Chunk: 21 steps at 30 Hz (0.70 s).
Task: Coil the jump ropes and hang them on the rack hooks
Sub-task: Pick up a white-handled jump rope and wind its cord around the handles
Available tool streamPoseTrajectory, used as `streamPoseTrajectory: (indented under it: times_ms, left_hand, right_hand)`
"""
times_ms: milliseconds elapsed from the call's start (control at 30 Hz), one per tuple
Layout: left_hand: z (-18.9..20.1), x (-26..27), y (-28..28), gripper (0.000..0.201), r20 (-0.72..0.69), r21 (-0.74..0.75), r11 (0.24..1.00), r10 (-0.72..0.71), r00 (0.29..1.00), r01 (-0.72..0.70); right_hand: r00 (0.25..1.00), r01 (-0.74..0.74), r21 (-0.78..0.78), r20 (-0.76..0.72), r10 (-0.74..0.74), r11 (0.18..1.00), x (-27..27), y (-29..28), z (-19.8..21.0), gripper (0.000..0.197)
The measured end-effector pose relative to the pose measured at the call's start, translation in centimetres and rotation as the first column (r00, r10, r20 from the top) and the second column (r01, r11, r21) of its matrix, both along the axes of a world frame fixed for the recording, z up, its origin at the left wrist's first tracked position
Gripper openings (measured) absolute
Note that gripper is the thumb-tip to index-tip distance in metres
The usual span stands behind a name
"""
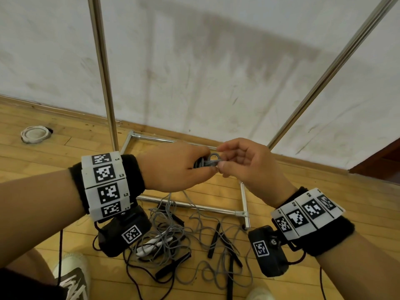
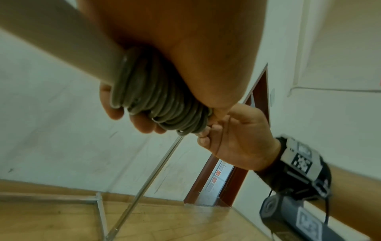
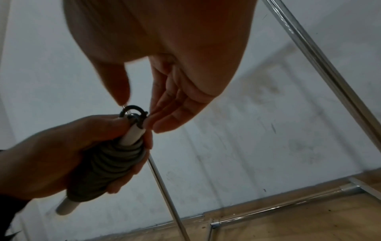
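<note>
While left hand (image 1: 173,167) grips coiled rope (image 3: 115,164), right hand (image 1: 244,161) pinches its end loop (image 3: 134,114).

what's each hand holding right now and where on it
The left hand grips a coiled grey jump rope around its wound middle, handles inside the coil. The right hand pinches the small loop of rope at the bundle's top end.

scuffed white wall (image 1: 216,61), wooden plank floor (image 1: 65,152), reddish-brown door frame (image 2: 261,84)
</note>
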<state>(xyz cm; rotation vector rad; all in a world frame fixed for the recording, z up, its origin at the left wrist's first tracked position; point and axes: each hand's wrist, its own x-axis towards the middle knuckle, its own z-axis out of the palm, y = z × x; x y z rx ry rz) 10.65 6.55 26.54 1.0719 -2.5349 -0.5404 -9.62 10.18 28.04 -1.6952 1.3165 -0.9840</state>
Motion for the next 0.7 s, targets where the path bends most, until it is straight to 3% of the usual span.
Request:
streamPoseTrajectory:
  times_ms: [133, 333, 467, 567, 700]
  left_hand:
    - [0.2, 0.0, 0.1, 0.029, 0.036, -0.172, 0.985, 0.026, 0.999, -0.02]
    - [-0.2, 0.0, -0.2, 0.035, 0.135, -0.26, 0.964, -0.019, 0.991, 0.054]
    - [-0.1, 0.1, -0.6, 0.042, 0.067, -0.081, 0.996, -0.043, 0.997, 0.049]
    - [0.1, -0.1, -1.2, 0.023, -0.09, 0.083, 0.989, -0.114, 0.989, 0.122]
    - [0.5, -0.3, -1.2, 0.031, -0.286, 0.283, 0.949, -0.055, 0.957, 0.139]
  right_hand:
    - [1.0, 0.017, 0.027, 0.023, -0.018, 0.999, 0.2, -0.1, 0.3, 0.01]
    - [0.999, 0.049, 0.169, 0.014, -0.052, 0.984, 0.2, -0.5, 0.2, 0.005]
    - [0.998, 0.047, 0.075, -0.035, -0.044, 0.996, 0.6, -0.7, 0.0, 0.005]
    - [0.995, 0.092, 0.005, -0.031, -0.091, 0.996, 1.0, -1.1, 0.1, 0.005]
    - [0.99, 0.136, -0.1, -0.018, -0.139, 0.986, 1.4, -1.5, 0.2, 0.011]
